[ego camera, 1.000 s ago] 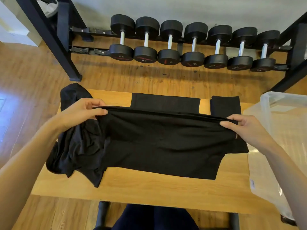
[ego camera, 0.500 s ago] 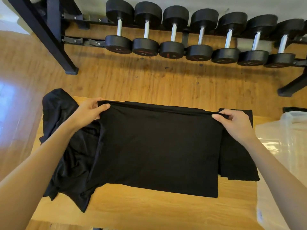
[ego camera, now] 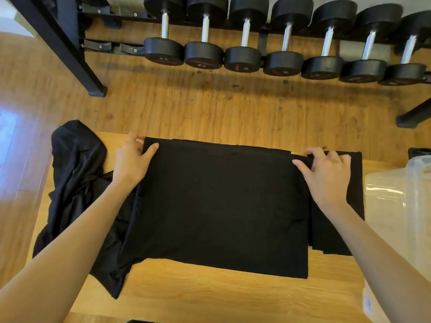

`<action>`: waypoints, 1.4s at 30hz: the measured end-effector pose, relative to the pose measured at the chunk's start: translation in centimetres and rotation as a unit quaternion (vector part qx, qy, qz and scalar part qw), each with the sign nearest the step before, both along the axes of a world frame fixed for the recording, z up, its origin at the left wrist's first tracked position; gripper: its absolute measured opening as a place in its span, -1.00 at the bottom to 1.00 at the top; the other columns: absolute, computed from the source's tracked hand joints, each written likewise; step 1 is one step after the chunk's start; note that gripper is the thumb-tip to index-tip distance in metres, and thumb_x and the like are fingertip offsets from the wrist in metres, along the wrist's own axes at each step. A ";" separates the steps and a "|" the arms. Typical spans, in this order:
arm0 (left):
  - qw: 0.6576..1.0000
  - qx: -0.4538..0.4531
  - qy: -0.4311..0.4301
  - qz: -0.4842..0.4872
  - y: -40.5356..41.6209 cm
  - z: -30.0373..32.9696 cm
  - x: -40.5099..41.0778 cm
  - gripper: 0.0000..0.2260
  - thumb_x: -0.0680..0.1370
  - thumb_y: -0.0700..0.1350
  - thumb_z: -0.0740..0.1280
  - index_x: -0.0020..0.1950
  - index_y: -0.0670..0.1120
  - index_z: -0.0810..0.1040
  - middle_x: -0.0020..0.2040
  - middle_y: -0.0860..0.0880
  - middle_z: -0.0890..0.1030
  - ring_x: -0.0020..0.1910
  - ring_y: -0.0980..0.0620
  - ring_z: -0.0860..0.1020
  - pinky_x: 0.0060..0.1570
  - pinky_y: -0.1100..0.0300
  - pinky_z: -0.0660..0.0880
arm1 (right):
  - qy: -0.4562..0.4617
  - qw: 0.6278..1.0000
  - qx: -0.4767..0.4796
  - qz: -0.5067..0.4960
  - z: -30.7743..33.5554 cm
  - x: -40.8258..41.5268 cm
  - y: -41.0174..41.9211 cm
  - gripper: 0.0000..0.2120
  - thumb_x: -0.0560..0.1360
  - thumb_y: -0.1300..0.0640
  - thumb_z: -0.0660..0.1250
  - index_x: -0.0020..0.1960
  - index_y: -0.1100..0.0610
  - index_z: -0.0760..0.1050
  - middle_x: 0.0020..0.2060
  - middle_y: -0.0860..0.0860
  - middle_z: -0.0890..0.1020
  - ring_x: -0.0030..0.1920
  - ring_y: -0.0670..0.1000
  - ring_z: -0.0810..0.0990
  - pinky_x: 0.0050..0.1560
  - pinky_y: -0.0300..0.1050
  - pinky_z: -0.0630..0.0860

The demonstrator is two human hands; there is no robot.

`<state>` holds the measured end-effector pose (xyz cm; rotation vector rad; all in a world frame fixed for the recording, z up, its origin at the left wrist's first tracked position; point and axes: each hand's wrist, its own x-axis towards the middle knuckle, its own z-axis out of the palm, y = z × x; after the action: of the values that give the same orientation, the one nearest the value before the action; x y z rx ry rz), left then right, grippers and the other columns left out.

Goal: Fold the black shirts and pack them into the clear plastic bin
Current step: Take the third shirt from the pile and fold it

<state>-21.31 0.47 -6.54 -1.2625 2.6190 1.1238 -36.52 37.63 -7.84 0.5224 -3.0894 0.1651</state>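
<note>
A black shirt (ego camera: 221, 206) lies folded over on the wooden table (ego camera: 210, 297), its folded edge along the far side. My left hand (ego camera: 133, 162) pinches the shirt's far left corner, thumb on top. My right hand (ego camera: 326, 173) grips the far right corner with curled fingers. Beneath it on the right, another black shirt (ego camera: 354, 183) lies flat under my right hand. A crumpled heap of black shirts (ego camera: 77, 183) sits at the table's left end. The clear plastic bin (ego camera: 401, 206) stands at the right edge.
A rack of several black dumbbells (ego camera: 282, 59) stands on the wood floor beyond the table. A black steel frame leg (ego camera: 70, 47) slants down at the far left, another foot (ego camera: 410, 117) at the far right.
Both hands carried the shirt's near edge up and away to the far side, laying it down flat on the table. The camera tilted forward and down.
</note>
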 end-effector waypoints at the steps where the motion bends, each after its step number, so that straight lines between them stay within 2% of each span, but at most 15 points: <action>1: 1.000 0.016 -0.005 0.010 0.2 0.2 0.1 -0.64 0.59 0.04 0.32 0.28 -0.15 0.39 -0.20 -0.04 0.54 -0.14 -0.05 0.55 -0.22 0.12 0.45 | -0.004 1.000 -0.012 -0.009 0.2 0.3 -0.2 -0.57 0.51 -0.12 0.33 0.22 0.17 0.50 -0.29 0.13 0.62 -0.15 0.15 0.58 0.08 0.07 0.36; 5: 0.996 0.090 0.012 0.025 1.0 1.7 1.9 -0.49 0.60 0.06 0.28 0.48 -0.05 0.21 0.12 -0.06 0.54 0.10 -0.01 0.55 0.04 0.12 0.46 | -0.017 0.991 -0.116 -0.066 2.4 3.3 -0.6 -0.45 0.47 -0.03 0.43 0.38 0.15 0.38 -0.17 0.05 0.58 -0.06 0.07 0.55 0.21 0.08 0.34; 8: 0.998 0.055 0.022 -0.016 1.6 2.7 5.1 -0.46 0.60 -0.03 0.30 0.53 -0.07 0.18 0.36 -0.07 0.44 0.34 0.02 0.42 0.30 0.09 0.38 | -0.027 0.982 -0.157 -0.098 3.7 7.3 0.5 -0.49 0.48 -0.01 0.42 0.35 0.13 0.40 -0.07 0.02 0.55 -0.07 0.04 0.53 0.18 0.05 0.32; 10: 0.998 0.027 0.041 -0.037 2.1 3.4 7.8 -0.49 0.60 -0.10 0.31 0.51 -0.08 0.23 0.40 -0.07 0.40 0.38 0.05 0.38 0.32 0.14 0.33 | -0.043 0.978 -0.167 -0.114 4.3 10.5 1.6 -0.58 0.49 0.00 0.39 0.29 0.13 0.45 -0.05 0.02 0.56 -0.10 0.04 0.52 0.15 0.03 0.31; 13: 0.998 0.002 0.051 -0.041 3.2 4.1 12.2 -0.56 0.58 -0.15 0.33 0.45 -0.10 0.35 0.29 -0.07 0.44 0.28 0.06 0.44 0.27 0.16 0.38 | -0.076 0.978 -0.143 -0.133 4.8 14.9 3.6 -0.71 0.51 0.04 0.37 0.18 0.12 0.53 -0.03 0.03 0.58 -0.07 0.00 0.47 0.11 0.07 0.35; 16: 0.998 -0.019 0.040 -0.043 4.4 4.3 16.1 -0.62 0.58 -0.14 0.34 0.39 -0.10 0.43 0.19 -0.03 0.45 0.16 0.07 0.48 0.18 0.18 0.41 | -0.089 0.977 -0.126 -0.147 4.6 18.0 4.9 -0.75 0.51 0.04 0.37 0.13 0.13 0.57 -0.03 0.05 0.60 -0.01 0.06 0.52 0.05 -0.01 0.37; 19: 0.999 -0.011 0.039 -0.021 5.2 3.9 18.5 -0.67 0.57 -0.11 0.35 0.33 -0.09 0.50 0.13 -0.02 0.49 0.08 0.06 0.51 0.10 0.21 0.45 | -0.119 0.958 -0.164 -0.201 3.3 20.0 5.7 -0.73 0.53 -0.01 0.34 0.14 0.13 0.56 -0.01 0.05 0.60 0.05 0.10 0.54 0.13 0.15 0.48; 21: 0.999 -0.004 0.031 -0.012 5.5 3.5 19.5 -0.67 0.55 -0.08 0.38 0.30 -0.09 0.52 0.10 -0.02 0.51 0.05 0.06 0.52 0.05 0.21 0.47 | -0.132 0.942 -0.197 -0.239 2.4 20.9 5.9 -0.71 0.52 -0.05 0.34 0.12 0.13 0.56 -0.01 0.08 0.62 0.04 0.11 0.55 0.15 0.22 0.48; 28: 1.000 -0.019 -0.001 -0.014 6.6 3.3 21.6 -0.80 0.46 0.00 0.49 0.04 0.01 0.61 -0.10 0.11 0.59 -0.08 0.14 0.56 -0.09 0.16 0.54 | -0.214 0.908 -0.219 -0.285 1.5 22.9 5.8 -0.60 0.47 -0.08 0.41 0.12 0.21 0.58 -0.04 0.05 0.61 0.07 0.11 0.54 0.17 0.12 0.47; 30: 0.999 -0.033 0.002 -0.037 6.9 3.5 22.3 -0.85 0.46 -0.02 0.48 -0.02 0.01 0.61 -0.10 0.12 0.58 -0.09 0.13 0.55 -0.12 0.13 0.54 | -0.197 0.909 -0.234 -0.284 1.9 23.3 5.9 -0.65 0.47 -0.02 0.43 0.12 0.21 0.58 0.01 0.07 0.61 0.09 0.10 0.53 0.16 0.06 0.46; 33: 0.997 -0.037 0.045 -0.059 7.1 3.7 23.0 -0.90 0.50 -0.02 0.43 0.00 0.04 0.60 -0.08 0.08 0.58 -0.14 0.14 0.53 -0.15 0.11 0.54 | -0.175 0.906 -0.286 -0.258 3.6 23.7 5.6 -0.76 0.47 0.07 0.43 0.08 0.17 0.56 -0.02 0.00 0.57 -0.02 -0.04 0.50 0.04 -0.11 0.40; 35: 0.995 -0.029 0.074 -0.065 7.2 3.9 23.1 -0.91 0.53 -0.01 0.38 0.02 0.07 0.57 -0.10 0.07 0.59 -0.22 0.13 0.52 -0.20 0.09 0.55 | -0.196 0.891 -0.322 -0.254 4.9 23.6 5.5 -0.83 0.49 0.08 0.41 0.04 0.10 0.53 -0.09 -0.04 0.57 -0.14 -0.11 0.50 -0.02 -0.18 0.38; 38: 0.993 -0.003 0.095 -0.071 7.3 4.1 23.1 -0.97 0.55 -0.05 0.36 -0.04 0.03 0.53 -0.25 0.09 0.57 -0.33 0.06 0.51 -0.26 0.01 0.55 | -0.248 0.868 -0.356 -0.242 5.8 23.2 5.5 -0.89 0.52 0.08 0.37 -0.04 0.12 0.55 -0.28 0.05 0.63 -0.29 -0.16 0.57 -0.16 -0.39 0.43; 40: 0.993 0.016 0.090 -0.073 7.1 4.1 23.1 -0.94 0.57 -0.06 0.33 -0.08 0.00 0.49 -0.33 0.04 0.55 -0.34 0.04 0.54 -0.24 -0.04 0.56 | -0.259 0.863 -0.358 -0.244 5.7 22.9 5.6 -0.91 0.54 0.11 0.36 -0.05 0.13 0.55 -0.31 0.07 0.65 -0.35 -0.23 0.59 -0.32 -0.54 0.38; 42: 0.994 0.033 0.078 -0.064 7.0 4.1 23.3 -0.92 0.59 -0.06 0.30 -0.09 -0.01 0.47 -0.32 0.03 0.58 -0.27 0.09 0.60 -0.18 -0.01 0.58 | -0.263 0.859 -0.355 -0.259 5.3 22.8 6.0 -0.92 0.54 0.11 0.35 -0.05 0.13 0.54 -0.29 0.07 0.66 -0.35 -0.21 0.61 -0.33 -0.52 0.37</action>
<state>1.95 7.43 -2.45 -1.0171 2.7014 1.3225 -13.71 43.58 -2.51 -0.4531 -3.1121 1.5656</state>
